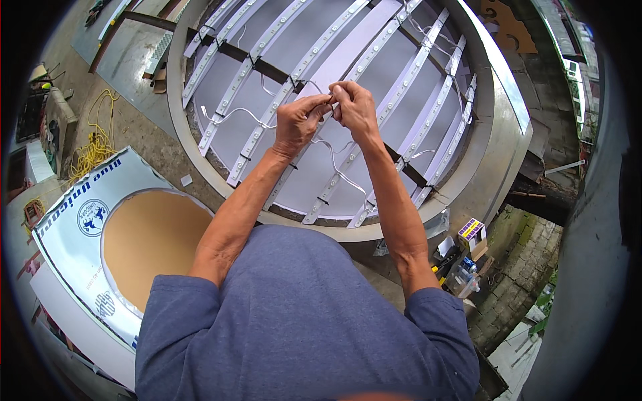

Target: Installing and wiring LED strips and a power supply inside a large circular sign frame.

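Both hands meet over the middle of a large round metal frame (491,144) fitted with rows of LED light strips (314,50). My left hand (301,122) is closed, thumb and fingers pinched at the fingertips. Right against it, my right hand (354,109) is pinched too. Thin white wires (342,175) run from near the fingers down across the strips, so the hands seem to grip wire ends, but the fingertips hide them. Another loose white wire (231,115) curls over the strips left of my left hand. Dark crossbars (271,72) pass beneath the strips.
At the lower left lies a film-covered sheet (73,207) with a round tan opening (157,234). A tangled yellow cord (93,150) is on the floor at left. Right of the frame stand a small purple-and-yellow box (472,232) and a clear plastic container (463,279).
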{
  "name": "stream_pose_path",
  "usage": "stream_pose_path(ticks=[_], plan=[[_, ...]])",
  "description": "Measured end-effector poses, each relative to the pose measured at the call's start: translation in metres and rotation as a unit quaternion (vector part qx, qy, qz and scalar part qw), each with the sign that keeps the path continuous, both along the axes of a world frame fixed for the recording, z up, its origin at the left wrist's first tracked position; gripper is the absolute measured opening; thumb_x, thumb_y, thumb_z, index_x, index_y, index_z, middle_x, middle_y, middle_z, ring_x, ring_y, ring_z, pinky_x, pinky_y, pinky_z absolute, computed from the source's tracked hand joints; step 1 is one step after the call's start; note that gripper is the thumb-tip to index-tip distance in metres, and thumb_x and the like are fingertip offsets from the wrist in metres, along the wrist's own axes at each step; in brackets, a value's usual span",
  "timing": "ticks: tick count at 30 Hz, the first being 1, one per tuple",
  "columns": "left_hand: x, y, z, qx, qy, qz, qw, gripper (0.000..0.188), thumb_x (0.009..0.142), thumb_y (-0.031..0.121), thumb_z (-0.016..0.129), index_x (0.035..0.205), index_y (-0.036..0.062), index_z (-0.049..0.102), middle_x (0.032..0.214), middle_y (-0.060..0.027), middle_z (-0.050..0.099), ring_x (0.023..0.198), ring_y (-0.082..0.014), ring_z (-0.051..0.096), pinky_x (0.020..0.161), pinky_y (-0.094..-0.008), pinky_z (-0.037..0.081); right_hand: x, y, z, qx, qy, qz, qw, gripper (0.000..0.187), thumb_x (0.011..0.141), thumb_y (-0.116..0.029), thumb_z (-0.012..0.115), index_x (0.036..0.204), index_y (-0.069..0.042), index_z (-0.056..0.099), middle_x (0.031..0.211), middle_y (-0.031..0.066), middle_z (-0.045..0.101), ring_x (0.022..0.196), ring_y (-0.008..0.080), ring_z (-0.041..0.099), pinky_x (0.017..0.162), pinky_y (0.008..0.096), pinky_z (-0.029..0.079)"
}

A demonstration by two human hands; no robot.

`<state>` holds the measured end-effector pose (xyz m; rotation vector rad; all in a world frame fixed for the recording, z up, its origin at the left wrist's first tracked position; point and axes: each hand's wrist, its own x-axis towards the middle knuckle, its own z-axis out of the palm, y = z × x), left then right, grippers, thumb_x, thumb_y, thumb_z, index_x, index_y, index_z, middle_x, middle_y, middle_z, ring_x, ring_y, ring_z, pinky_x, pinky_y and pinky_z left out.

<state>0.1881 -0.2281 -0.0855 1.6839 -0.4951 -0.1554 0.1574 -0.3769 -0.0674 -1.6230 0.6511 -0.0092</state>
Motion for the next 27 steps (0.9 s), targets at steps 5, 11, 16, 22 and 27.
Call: stream_pose_path(ticks=[5, 11, 16, 22, 27], plan=[[0.002, -0.001, -0.007, -0.014, -0.011, -0.004, 1.000, 0.017, 0.086, 0.001, 0.073, 0.103, 0.0038, 0.077, 0.086, -0.0098, 0.076, 0.067, -0.0148, 0.071, 0.061, -0.0270, 0.057, -0.019, 0.002, 0.004, -0.151, -0.100, 0.056, 0.982, 0.018, 0.090, -0.011, 0.066, 0.104, -0.003, 0.075, 0.090, 0.0114, 0.073, 0.071, 0.0179, 0.067, 0.067, 0.0306, 0.054], [0.002, -0.002, -0.005, -0.007, -0.006, -0.031, 0.999, 0.017, 0.084, 0.003, 0.076, 0.101, 0.0042, 0.077, 0.086, -0.0095, 0.076, 0.070, -0.0161, 0.072, 0.062, -0.0277, 0.057, -0.023, 0.007, 0.002, -0.190, -0.120, 0.011, 0.974, 0.008, 0.085, -0.004, 0.071, 0.092, -0.001, 0.072, 0.090, 0.0128, 0.069, 0.074, 0.0240, 0.067, 0.067, 0.0359, 0.053], [0.007, -0.002, 0.000, 0.080, -0.163, 0.002, 0.983, 0.013, 0.080, 0.012, 0.081, 0.094, 0.0118, 0.080, 0.087, -0.0037, 0.074, 0.083, -0.0200, 0.066, 0.075, -0.0320, 0.053, -0.021, 0.007, -0.001, -0.256, -0.168, 0.025, 0.952, 0.005, 0.085, -0.001, 0.069, 0.088, 0.000, 0.066, 0.086, 0.0136, 0.066, 0.077, 0.0277, 0.066, 0.069, 0.0393, 0.051], [0.007, -0.007, -0.008, 0.138, -0.206, 0.050, 0.967, 0.017, 0.073, 0.019, 0.086, 0.090, 0.0177, 0.081, 0.086, 0.0022, 0.062, 0.085, -0.0193, 0.053, 0.076, -0.0334, 0.047, -0.019, 0.008, 0.014, -0.259, -0.171, -0.005, 0.951, 0.005, 0.087, 0.001, 0.066, 0.088, 0.000, 0.062, 0.083, 0.0121, 0.064, 0.073, 0.0241, 0.064, 0.066, 0.0374, 0.051], [0.007, -0.003, -0.020, 0.189, -0.220, 0.070, 0.955, 0.020, 0.072, 0.021, 0.086, 0.092, 0.0193, 0.081, 0.091, 0.0025, 0.061, 0.088, -0.0200, 0.052, 0.079, -0.0335, 0.047, -0.024, 0.001, 0.014, -0.049, -0.125, -0.027, 0.991, 0.008, 0.100, -0.007, 0.061, 0.097, -0.002, 0.065, 0.085, 0.0063, 0.068, 0.069, 0.0098, 0.061, 0.056, 0.0237, 0.050]])
